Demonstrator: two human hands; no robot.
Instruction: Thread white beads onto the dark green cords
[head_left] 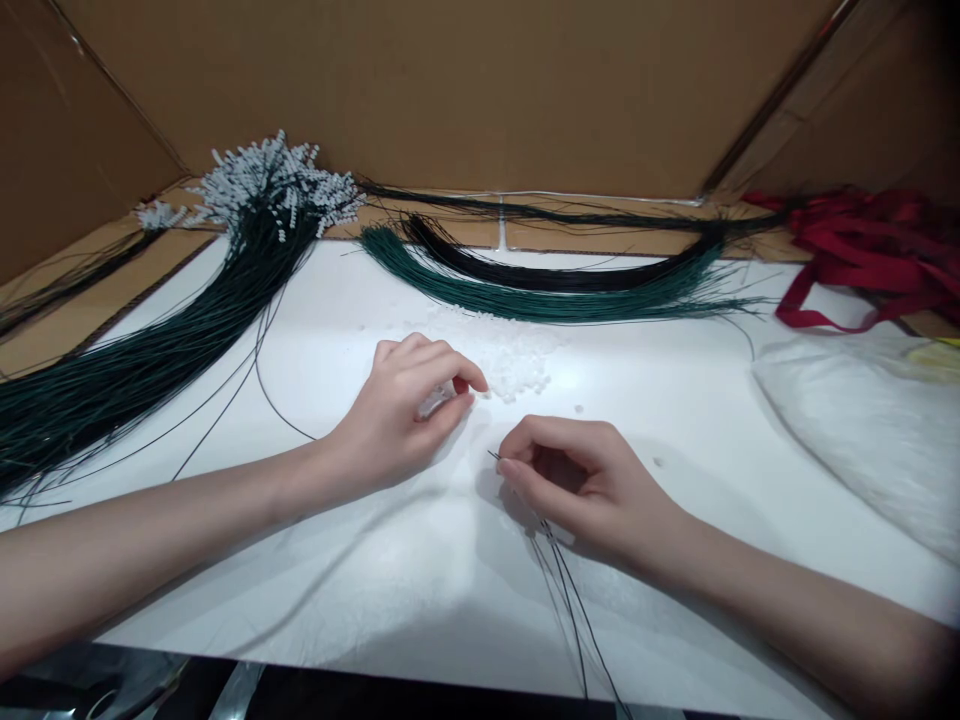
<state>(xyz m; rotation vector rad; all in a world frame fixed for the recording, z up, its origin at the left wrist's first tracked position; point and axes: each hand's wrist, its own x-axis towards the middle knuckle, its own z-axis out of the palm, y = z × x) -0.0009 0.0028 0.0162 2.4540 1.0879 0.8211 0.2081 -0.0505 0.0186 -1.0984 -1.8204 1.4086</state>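
Note:
My right hand (581, 470) pinches thin dark wires (562, 575) between thumb and forefinger. Their short tips stick out to the left of the fingertips, and the long ends trail down past the front edge of the table. My left hand (412, 395) is beside a loose pile of small white beads (517, 365). Its thumb and forefinger come together, with a small white bead (484, 394) at the tips; the grip is partly hard to see. The two hands are apart, with the left a little farther back.
At left lies a thick bundle of dark green wires (187, 330) with white beaded ends (277, 185). Loose green wires (540, 303) and black wires (555, 275) lie behind the beads. Red ribbon (862, 250) and a clear plastic bag (870, 420) are at right. Cardboard walls (480, 90) enclose the back.

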